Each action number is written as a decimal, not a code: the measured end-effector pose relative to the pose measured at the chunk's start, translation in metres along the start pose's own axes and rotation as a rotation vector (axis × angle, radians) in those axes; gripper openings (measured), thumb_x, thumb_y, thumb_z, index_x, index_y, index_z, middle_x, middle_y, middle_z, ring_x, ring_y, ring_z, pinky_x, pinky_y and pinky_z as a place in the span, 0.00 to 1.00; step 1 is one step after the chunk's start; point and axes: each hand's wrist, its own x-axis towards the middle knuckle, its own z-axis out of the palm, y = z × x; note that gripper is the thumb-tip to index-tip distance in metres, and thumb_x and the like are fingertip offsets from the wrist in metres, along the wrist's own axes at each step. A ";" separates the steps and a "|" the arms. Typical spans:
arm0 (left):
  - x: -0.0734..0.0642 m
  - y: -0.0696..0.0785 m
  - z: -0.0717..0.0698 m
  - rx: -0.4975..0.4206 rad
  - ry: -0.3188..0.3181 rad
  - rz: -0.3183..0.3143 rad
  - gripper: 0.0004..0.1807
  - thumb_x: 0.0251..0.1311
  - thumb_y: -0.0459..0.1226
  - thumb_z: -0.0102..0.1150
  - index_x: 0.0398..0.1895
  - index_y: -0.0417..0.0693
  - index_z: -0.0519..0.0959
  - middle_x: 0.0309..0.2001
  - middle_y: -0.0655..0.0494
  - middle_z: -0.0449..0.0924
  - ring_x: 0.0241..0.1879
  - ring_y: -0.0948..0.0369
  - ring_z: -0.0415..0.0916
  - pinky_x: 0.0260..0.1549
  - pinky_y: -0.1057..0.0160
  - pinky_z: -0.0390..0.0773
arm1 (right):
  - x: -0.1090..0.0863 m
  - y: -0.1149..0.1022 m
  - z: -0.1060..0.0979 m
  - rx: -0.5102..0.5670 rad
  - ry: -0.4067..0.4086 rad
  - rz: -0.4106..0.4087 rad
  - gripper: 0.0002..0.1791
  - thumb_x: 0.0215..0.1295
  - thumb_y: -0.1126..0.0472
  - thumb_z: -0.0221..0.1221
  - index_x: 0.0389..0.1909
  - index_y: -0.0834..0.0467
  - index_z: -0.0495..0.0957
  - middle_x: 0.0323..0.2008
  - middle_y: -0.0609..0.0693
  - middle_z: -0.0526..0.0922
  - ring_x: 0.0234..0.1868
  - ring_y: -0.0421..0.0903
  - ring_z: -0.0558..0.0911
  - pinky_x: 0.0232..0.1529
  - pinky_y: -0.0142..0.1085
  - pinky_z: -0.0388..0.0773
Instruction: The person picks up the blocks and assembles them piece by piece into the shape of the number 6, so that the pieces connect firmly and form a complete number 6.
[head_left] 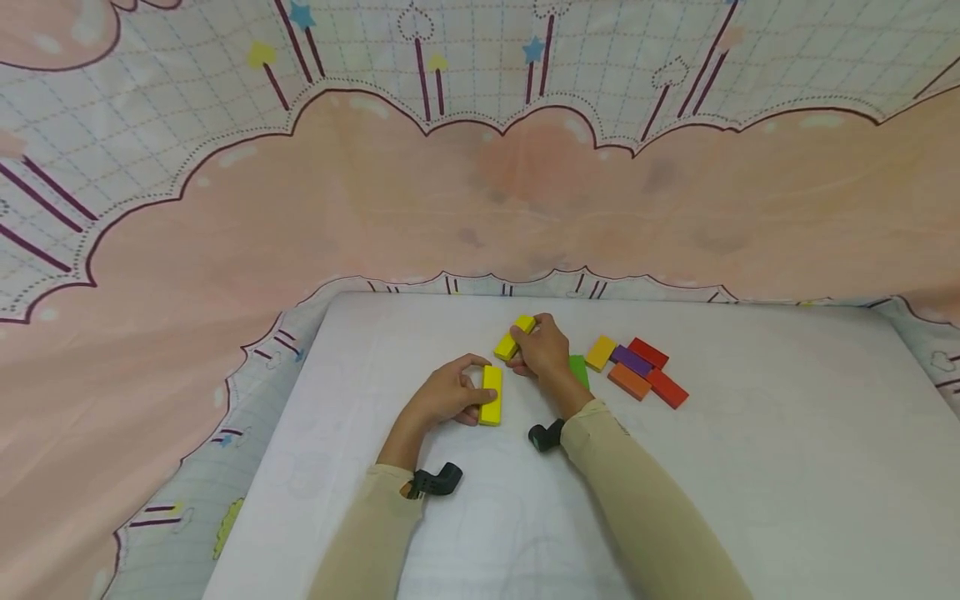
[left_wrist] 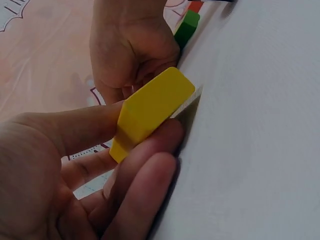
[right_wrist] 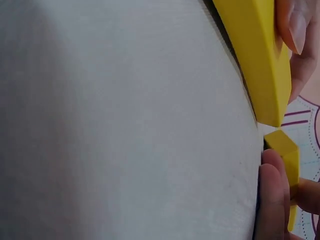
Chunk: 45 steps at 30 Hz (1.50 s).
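Observation:
My left hand (head_left: 447, 393) pinches a yellow block (head_left: 491, 396) between thumb and fingers, low over the white table. In the left wrist view this yellow block (left_wrist: 152, 107) is tilted, its lower side resting against the curled fingers. Farther forward and to the right, my right hand (head_left: 542, 346) grips a second yellow block (head_left: 514, 337), which slants toward the upper right. The right wrist view has that block (right_wrist: 257, 60) large at the top, with the left hand's block (right_wrist: 284, 145) just below. A green block (head_left: 579, 371) lies beside the right wrist, partly hidden by it.
To the right of the right hand lies a cluster of flat blocks: a yellow-orange block (head_left: 600, 353), a purple block (head_left: 632, 360), an orange block (head_left: 629, 382) and two red blocks (head_left: 667, 388). A patterned cloth (head_left: 480, 208) hangs behind the white table (head_left: 787, 467).

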 end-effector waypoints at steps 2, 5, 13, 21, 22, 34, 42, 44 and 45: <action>0.000 0.000 0.001 0.037 0.010 0.004 0.30 0.60 0.43 0.72 0.66 0.60 0.73 0.27 0.51 0.79 0.18 0.59 0.81 0.22 0.64 0.84 | 0.001 0.001 0.000 -0.022 -0.001 -0.005 0.36 0.72 0.45 0.61 0.76 0.43 0.58 0.48 0.56 0.81 0.23 0.47 0.88 0.26 0.31 0.83; -0.001 0.000 0.002 0.071 0.022 0.014 0.29 0.60 0.43 0.72 0.65 0.60 0.73 0.25 0.51 0.80 0.17 0.58 0.81 0.19 0.66 0.82 | 0.004 0.004 0.002 -0.053 -0.005 -0.031 0.37 0.72 0.44 0.61 0.77 0.43 0.57 0.47 0.56 0.82 0.23 0.47 0.88 0.26 0.31 0.83; 0.001 -0.006 0.001 0.075 0.022 0.030 0.31 0.59 0.43 0.73 0.65 0.59 0.73 0.24 0.51 0.82 0.15 0.59 0.81 0.18 0.68 0.81 | 0.008 0.006 0.005 -0.147 -0.022 -0.097 0.34 0.74 0.47 0.60 0.75 0.44 0.57 0.38 0.55 0.84 0.21 0.46 0.87 0.23 0.31 0.83; 0.001 -0.009 -0.001 0.070 0.014 0.039 0.31 0.59 0.44 0.73 0.66 0.59 0.73 0.25 0.52 0.82 0.15 0.59 0.80 0.18 0.67 0.81 | 0.004 0.005 -0.002 -0.137 -0.101 -0.091 0.44 0.67 0.49 0.68 0.77 0.45 0.53 0.36 0.55 0.85 0.22 0.44 0.86 0.26 0.28 0.82; 0.002 -0.009 -0.001 0.068 0.013 0.041 0.31 0.59 0.44 0.73 0.66 0.60 0.73 0.25 0.52 0.82 0.15 0.59 0.80 0.18 0.67 0.81 | 0.004 0.004 -0.003 -0.136 -0.114 -0.094 0.45 0.66 0.50 0.68 0.77 0.45 0.52 0.36 0.55 0.86 0.22 0.44 0.86 0.26 0.28 0.82; 0.003 -0.011 0.001 0.054 -0.003 0.063 0.31 0.60 0.43 0.73 0.66 0.58 0.73 0.24 0.53 0.81 0.16 0.59 0.80 0.18 0.67 0.81 | 0.004 0.008 -0.009 -0.160 -0.180 -0.149 0.45 0.68 0.52 0.67 0.79 0.44 0.53 0.40 0.55 0.84 0.26 0.45 0.87 0.29 0.28 0.83; 0.003 -0.010 0.000 0.050 -0.008 0.068 0.33 0.63 0.45 0.70 0.71 0.61 0.69 0.25 0.51 0.81 0.16 0.58 0.81 0.19 0.66 0.82 | 0.005 0.009 -0.011 -0.177 -0.200 -0.170 0.45 0.68 0.51 0.67 0.80 0.43 0.52 0.43 0.55 0.82 0.26 0.44 0.87 0.30 0.29 0.84; 0.003 -0.010 -0.001 0.044 -0.012 0.069 0.36 0.63 0.46 0.70 0.73 0.63 0.67 0.25 0.51 0.82 0.17 0.58 0.82 0.19 0.65 0.82 | 0.005 0.009 -0.012 -0.166 -0.205 -0.171 0.45 0.68 0.51 0.67 0.80 0.43 0.52 0.43 0.55 0.82 0.26 0.44 0.87 0.30 0.30 0.84; 0.002 -0.010 -0.001 0.040 -0.014 0.068 0.37 0.63 0.45 0.71 0.74 0.63 0.66 0.25 0.51 0.82 0.17 0.57 0.82 0.19 0.65 0.82 | 0.005 0.009 -0.012 -0.164 -0.207 -0.171 0.46 0.68 0.51 0.67 0.80 0.44 0.52 0.43 0.55 0.82 0.26 0.44 0.87 0.30 0.30 0.84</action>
